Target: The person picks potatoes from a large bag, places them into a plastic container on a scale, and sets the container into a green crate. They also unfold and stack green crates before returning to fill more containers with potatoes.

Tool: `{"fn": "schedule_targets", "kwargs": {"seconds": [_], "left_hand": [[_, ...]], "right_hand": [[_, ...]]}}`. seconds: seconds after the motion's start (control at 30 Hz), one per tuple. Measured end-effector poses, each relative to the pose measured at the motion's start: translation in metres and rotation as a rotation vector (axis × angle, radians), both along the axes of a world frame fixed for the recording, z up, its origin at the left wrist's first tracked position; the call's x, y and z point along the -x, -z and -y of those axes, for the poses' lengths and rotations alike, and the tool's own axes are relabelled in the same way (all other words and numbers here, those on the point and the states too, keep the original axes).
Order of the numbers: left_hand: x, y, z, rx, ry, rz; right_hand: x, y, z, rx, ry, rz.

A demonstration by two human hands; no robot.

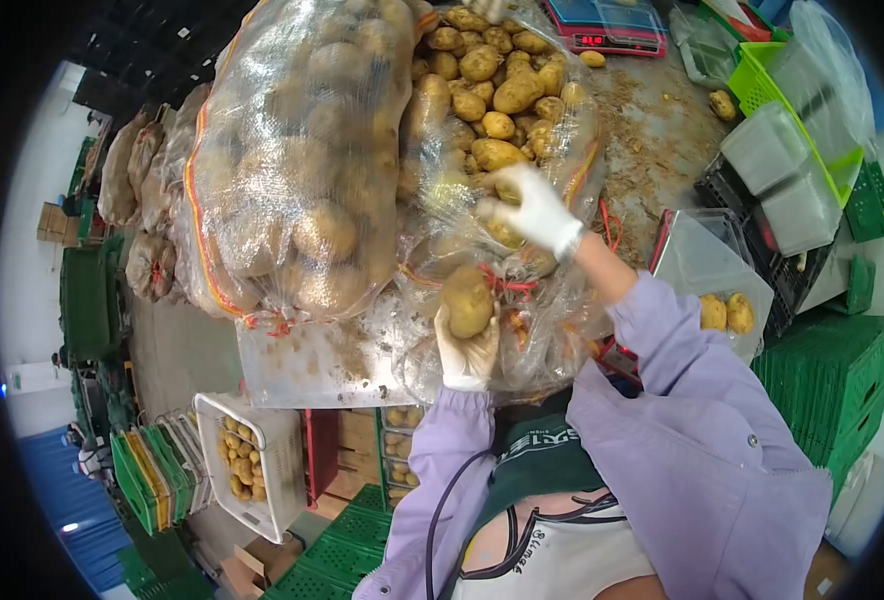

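My left hand (469, 358), in a pale glove, is closed around a large potato (468, 302), held upright in front of an open clear plastic bag (432, 235). My right hand (534, 212), in a white glove, reaches over that bag with thumb and fingers apart, close to the potatoes. Motion smears its fingertips, and a blurred yellowish patch lies just left of them. Many loose potatoes (497, 90) fill the bag's opening. Red ties (507, 284) lie on crumpled plastic beside the held potato. At right, a clear tray (697, 270) has two potatoes (727, 313) in it.
A big closed mesh sack of potatoes (307, 160) stands at left on the metal table (312, 365). A scale (612, 28) sits at the back; empty clear trays (774, 150) and a green basket (757, 80) at right. Green crates (827, 390) and a white potato basket (292, 450) stand lower.
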State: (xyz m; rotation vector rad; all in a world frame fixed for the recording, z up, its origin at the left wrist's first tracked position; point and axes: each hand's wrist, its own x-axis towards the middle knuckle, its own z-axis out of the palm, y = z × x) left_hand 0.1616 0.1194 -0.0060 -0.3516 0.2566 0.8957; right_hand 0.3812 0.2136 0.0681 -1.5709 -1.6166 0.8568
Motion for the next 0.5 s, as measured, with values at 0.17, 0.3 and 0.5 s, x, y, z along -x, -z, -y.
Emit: {"fn": "schedule_targets", "kwargs": {"seconds": [0.17,0.3,0.5], "left_hand": [[0.014,-0.021,0.009,-0.129,-0.092,-0.379],[0.02,-0.028,0.014,-0.181,-0.113,-0.478],[0.039,-0.034,0.028,-0.202,-0.159,-0.522]], "right_hand": [[-0.002,0.032,-0.053,0.302,0.251,0.727],[0.005,0.038,-0.054,0.26,0.207,0.612],[0.015,0.05,-0.023,-0.052,-0.046,0.29]]}}
